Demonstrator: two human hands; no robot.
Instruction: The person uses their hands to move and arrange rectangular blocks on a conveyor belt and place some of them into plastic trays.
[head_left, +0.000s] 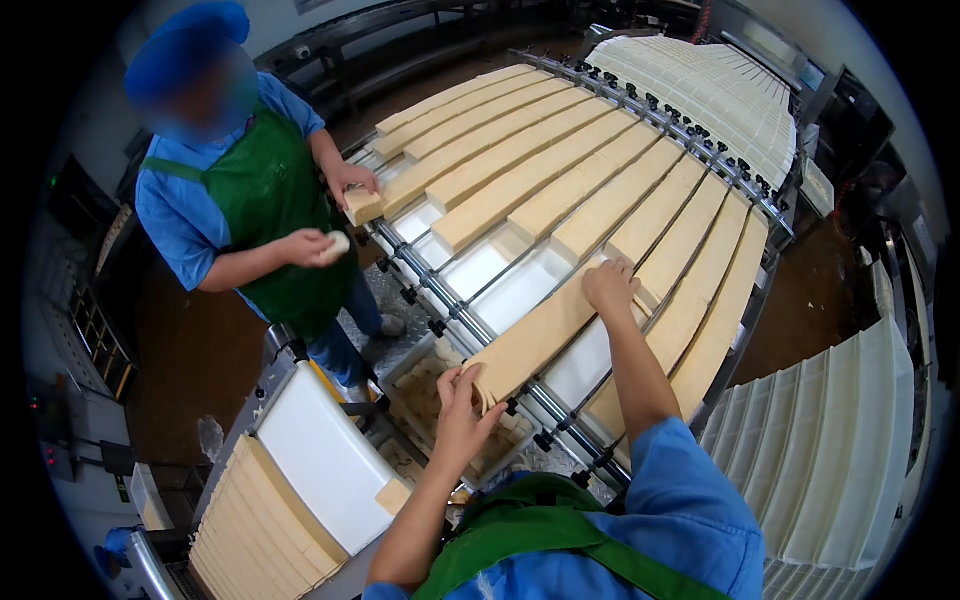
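A long pale-yellow slab (535, 340), soft-looking like tofu or dough, lies slantwise in front of me and juts over the metal rail at the conveyor's near edge. My left hand (462, 412) is closed round its near end, where a thin flap or slice stands off from the end face. At the slab's far end, my right hand (610, 285) grips the top with curled fingers; the fingertips are partly hidden. More slabs of the same kind (600, 218) lie side by side in lanes beyond and to the right.
At the left, a co-worker in a green apron (255, 180) holds a short block (363, 206) and a small whitish piece (337, 245). Below the rail (465, 318) stands a crate of scraps (425, 375). A second white belt (320, 460) carries thin strips (265, 520). Pale ribbed sheets (820, 440) stand at right.
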